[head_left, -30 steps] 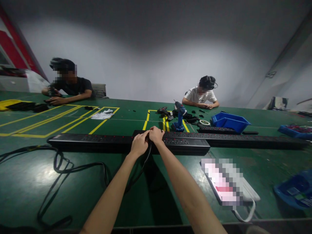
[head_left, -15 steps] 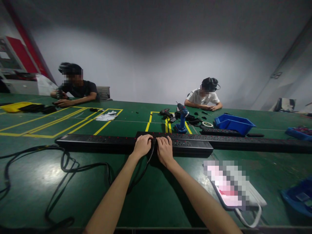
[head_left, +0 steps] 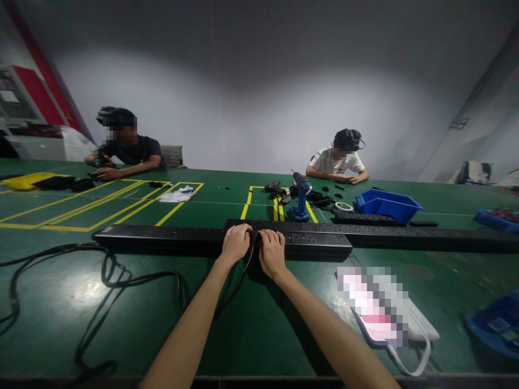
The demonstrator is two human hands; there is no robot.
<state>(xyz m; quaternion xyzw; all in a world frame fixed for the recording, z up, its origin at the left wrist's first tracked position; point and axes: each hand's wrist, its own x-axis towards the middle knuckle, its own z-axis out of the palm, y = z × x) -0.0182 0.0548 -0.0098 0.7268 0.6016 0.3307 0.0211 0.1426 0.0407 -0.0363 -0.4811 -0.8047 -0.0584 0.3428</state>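
Observation:
A long black power strip [head_left: 141,237] with rows of outlets and small red dots lies across the green table in front of me. My left hand [head_left: 235,242] is closed over its middle, fingers curled on the top face. Just to the right, my right hand [head_left: 272,248] grips the same strip with bent fingers. Between the two hands a black cord [head_left: 246,267] comes down toward me from the strip; its upper end is hidden by my fingers. A second long power strip [head_left: 421,237] lies right behind, reaching to the right edge.
Behind the strips are an upright blue cordless drill [head_left: 300,197], a blue bin [head_left: 385,205] and loose black parts. A phone [head_left: 373,313] with a white strap lies at the right. Black cable loops [head_left: 138,281] spread at the left. Two people sit across the table.
Both hands stay on the power strip, with the right hand's fingers shifted very slightly. The view has moved a little; otherwise the things lie as before.

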